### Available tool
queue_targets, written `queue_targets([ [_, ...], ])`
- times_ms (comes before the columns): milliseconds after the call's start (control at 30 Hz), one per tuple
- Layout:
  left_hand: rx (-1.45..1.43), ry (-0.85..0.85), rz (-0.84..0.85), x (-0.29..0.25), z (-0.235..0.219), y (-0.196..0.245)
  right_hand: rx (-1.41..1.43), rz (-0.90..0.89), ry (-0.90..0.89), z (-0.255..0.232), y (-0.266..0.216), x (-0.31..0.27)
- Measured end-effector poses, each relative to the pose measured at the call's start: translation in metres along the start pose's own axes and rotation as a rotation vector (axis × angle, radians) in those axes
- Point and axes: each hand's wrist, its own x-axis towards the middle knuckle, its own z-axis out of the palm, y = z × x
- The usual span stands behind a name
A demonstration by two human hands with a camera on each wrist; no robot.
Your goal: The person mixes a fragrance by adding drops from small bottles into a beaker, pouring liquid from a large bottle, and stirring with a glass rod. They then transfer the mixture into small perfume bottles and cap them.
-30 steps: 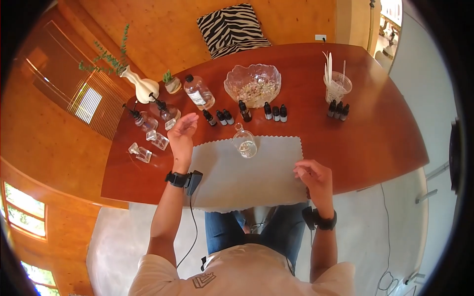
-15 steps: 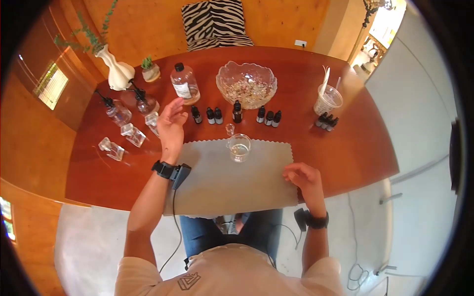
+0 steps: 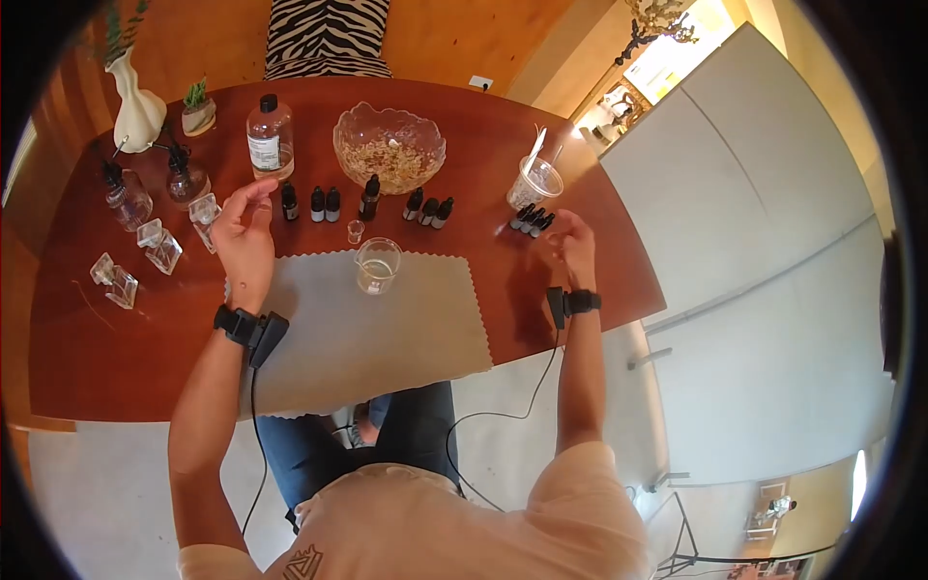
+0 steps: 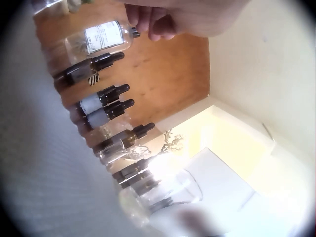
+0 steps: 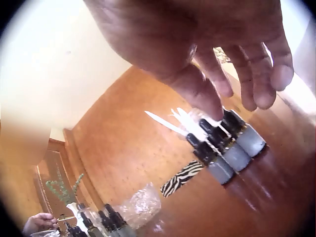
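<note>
My right hand point(image 3: 574, 246) hovers beside a small group of black-capped bottles point(image 3: 531, 221) at the table's right; in the right wrist view its fingers hang spread above the dropper bottles point(image 5: 236, 153), holding nothing. My left hand point(image 3: 246, 232) is raised near the mat's upper left corner, in front of the large labelled bottle point(image 3: 269, 143), its fingers loosely bent and empty. A glass beaker point(image 3: 377, 267) with clear liquid stands on the grey mat point(image 3: 358, 333). Beyond it a tiny glass cup point(image 3: 355, 230) stands by a row of dropper bottles point(image 3: 369, 197).
A glass bowl of flakes point(image 3: 390, 155) stands at the back, and a clear cup with white strips point(image 3: 535, 184) at the right. On the left are square glass bottles point(image 3: 161, 248), two dark-topped bottles point(image 3: 127, 198), a potted plant point(image 3: 198, 114) and a white vase point(image 3: 138, 111).
My right hand has moved from beside the mat out to the bottles at the right. The head view has swung to the right. My left hand stays raised near the mat's corner.
</note>
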Motion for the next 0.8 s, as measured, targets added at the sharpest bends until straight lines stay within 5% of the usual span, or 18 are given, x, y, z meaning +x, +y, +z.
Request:
queue_targets([
  [133,-0.027,-0.018,-0.043,0.000,-0.002,-0.007,-0.090,-0.048,-0.264,-0.003,0.035,0.032],
  [300,-0.107,-0.004,-0.045,0.002,-0.003,-0.019,0.028,-0.066,-0.124,0.000,0.023,0.019],
  [500,-0.174,-0.077,0.010,-0.003,-0.002,0.021,0.261,-0.159,-0.296,0.033,-0.100,-0.053],
  [600,-0.155,-0.343,0.028,-0.007,-0.004,0.031,0.314,-0.181,-0.539,0.081,-0.166,-0.101],
  [700,-0.117,-0.596,0.136,-0.010,0.001,0.052,0.300,-0.293,-0.760,0.137,-0.189,-0.120],
  [800,-0.088,-0.599,0.117,-0.020,0.008,0.048,0.232,-0.427,-0.815,0.179,-0.198,-0.130],
])
